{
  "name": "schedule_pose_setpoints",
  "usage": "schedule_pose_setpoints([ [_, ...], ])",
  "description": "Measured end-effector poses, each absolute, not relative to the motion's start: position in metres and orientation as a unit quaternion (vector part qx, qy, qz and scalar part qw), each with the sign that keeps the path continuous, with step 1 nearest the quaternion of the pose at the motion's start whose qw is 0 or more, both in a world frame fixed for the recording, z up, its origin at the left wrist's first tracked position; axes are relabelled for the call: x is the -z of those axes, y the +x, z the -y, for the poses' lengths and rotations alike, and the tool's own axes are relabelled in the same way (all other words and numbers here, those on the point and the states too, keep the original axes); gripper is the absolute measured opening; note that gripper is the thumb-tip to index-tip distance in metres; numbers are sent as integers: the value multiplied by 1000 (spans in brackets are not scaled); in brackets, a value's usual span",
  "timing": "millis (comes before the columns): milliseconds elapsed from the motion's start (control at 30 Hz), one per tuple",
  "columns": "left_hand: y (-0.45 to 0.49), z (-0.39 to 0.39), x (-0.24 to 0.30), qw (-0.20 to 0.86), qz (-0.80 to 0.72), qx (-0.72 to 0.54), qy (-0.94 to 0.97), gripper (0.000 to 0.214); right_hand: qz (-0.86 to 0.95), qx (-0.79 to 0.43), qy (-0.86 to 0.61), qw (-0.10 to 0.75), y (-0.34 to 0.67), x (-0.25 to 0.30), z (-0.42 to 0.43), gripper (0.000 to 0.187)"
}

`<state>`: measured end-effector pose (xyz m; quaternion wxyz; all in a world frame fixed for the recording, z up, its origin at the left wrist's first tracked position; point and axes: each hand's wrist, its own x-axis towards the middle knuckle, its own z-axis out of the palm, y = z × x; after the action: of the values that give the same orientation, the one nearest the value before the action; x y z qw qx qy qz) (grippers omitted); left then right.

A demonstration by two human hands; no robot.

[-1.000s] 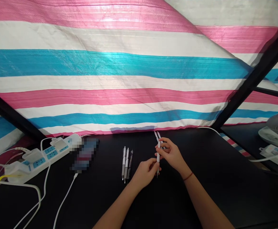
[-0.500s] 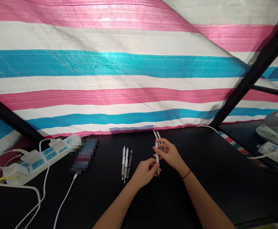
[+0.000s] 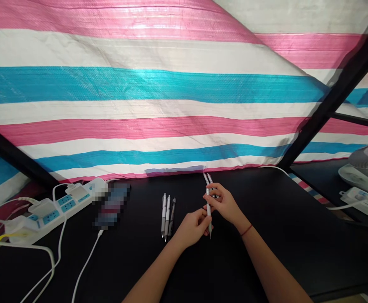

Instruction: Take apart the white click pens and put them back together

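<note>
A white pen [image 3: 208, 210] is held between my two hands above the black desk, its pointed tip towards me. Near the tip end, my left hand [image 3: 192, 227] pinches the lower barrel. My right hand [image 3: 224, 203] has its fingers closed around the upper barrel. Just beyond the right fingers, the ends of two white pens [image 3: 210, 179] stick out on the desk, their other parts hidden by the hand. To the left of my hands lie two white-and-grey pens [image 3: 167, 216] and a dark pen [image 3: 172, 215], side by side.
At left, a white power strip [image 3: 57, 214] carries several plugs and loose cables. A phone [image 3: 112, 206] with a white charging cable [image 3: 87, 263] lies beside it. A striped tarp [image 3: 171, 126] hangs behind the desk [image 3: 266, 252]. A fan [image 3: 365, 168] and another power strip [image 3: 363, 204] stand at right.
The tip of the held pen shows slightly further out below my left fingers. Both hands keep nearly the same place, and the pens on the desk have not moved.
</note>
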<state>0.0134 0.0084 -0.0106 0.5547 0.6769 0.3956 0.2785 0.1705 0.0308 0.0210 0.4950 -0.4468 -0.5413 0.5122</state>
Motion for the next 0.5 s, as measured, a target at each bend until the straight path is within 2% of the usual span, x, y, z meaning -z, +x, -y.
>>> schedule_pose_setpoints([
  [233,14,-7,8,540,-398,-278,687,30,558,-497,-438,500,170,-20,-30,37],
  [400,14,-6,5,538,-401,-283,685,31,556,-478,-442,517,171,-18,-31,42],
  [500,15,-6,4,539,-400,-283,685,31,562,-484,-433,513,172,-17,-32,39],
])
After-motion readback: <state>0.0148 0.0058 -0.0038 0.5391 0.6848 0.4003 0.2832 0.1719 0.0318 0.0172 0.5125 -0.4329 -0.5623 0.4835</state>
